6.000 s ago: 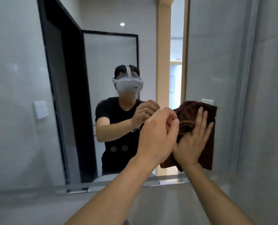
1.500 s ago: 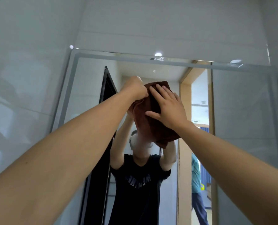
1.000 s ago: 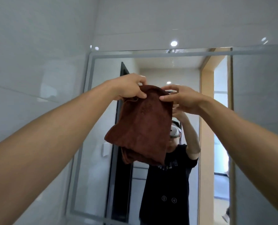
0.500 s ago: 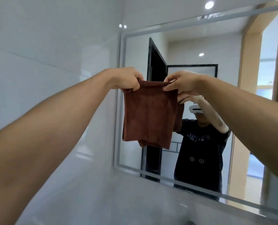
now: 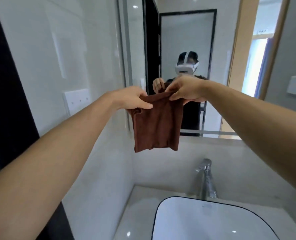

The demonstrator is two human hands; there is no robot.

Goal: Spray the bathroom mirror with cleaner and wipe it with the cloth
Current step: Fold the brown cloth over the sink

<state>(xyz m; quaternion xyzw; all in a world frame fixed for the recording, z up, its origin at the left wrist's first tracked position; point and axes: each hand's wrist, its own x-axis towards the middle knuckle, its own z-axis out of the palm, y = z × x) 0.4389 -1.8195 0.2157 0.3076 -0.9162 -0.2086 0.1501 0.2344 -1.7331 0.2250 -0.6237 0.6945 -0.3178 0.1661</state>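
A folded brown cloth (image 5: pixel 156 125) hangs in the air in front of the bathroom mirror (image 5: pixel 187 37), over the mirror's lower left corner. My left hand (image 5: pixel 131 99) pinches its top left corner and my right hand (image 5: pixel 183 90) pinches its top right corner. The cloth is held away from the glass and does not touch it. The mirror shows a person wearing a white headset, holding the cloth. No spray bottle is in view.
A white basin with a dark rim (image 5: pixel 211 220) sits below, with a chrome tap (image 5: pixel 206 179) behind it. A white wall switch (image 5: pixel 75 101) is on the tiled left wall. A dark door edge (image 5: pixel 3 84) fills the far left.
My hands took the cloth off the upper mirror and lowered it, held by its top corners. My view dropped from the mirror's top to the basin and tap.
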